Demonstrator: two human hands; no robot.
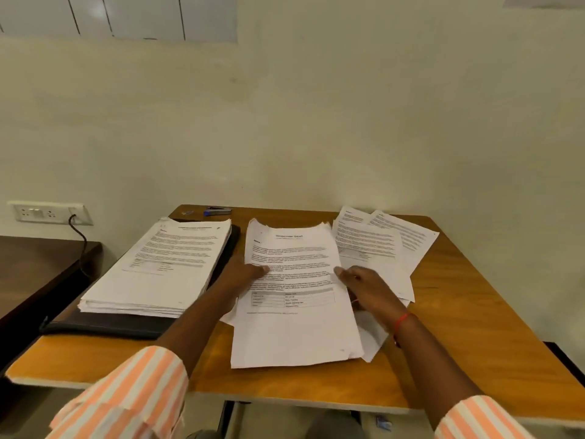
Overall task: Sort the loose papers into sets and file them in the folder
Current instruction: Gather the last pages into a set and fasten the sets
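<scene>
The words on the middle papers (294,280) are too blurry to read. The black folder (104,324) is mostly hidden under a big stack of papers (158,267). The left hand (243,270) has its fingers hidden under the sheets. The striped sleeve (126,400) is cut off at the bottom.

Setting: office. Wooden desk (474,327) against a plain wall (316,122); stacked printed papers (164,267), black folder (110,324), stapler (218,211) at far edge, socket panel (47,212) left.

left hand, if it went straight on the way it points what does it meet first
Likely the right hand: the left hand points rightward across the middle paper stack it holds, though depth is unclear.
</scene>
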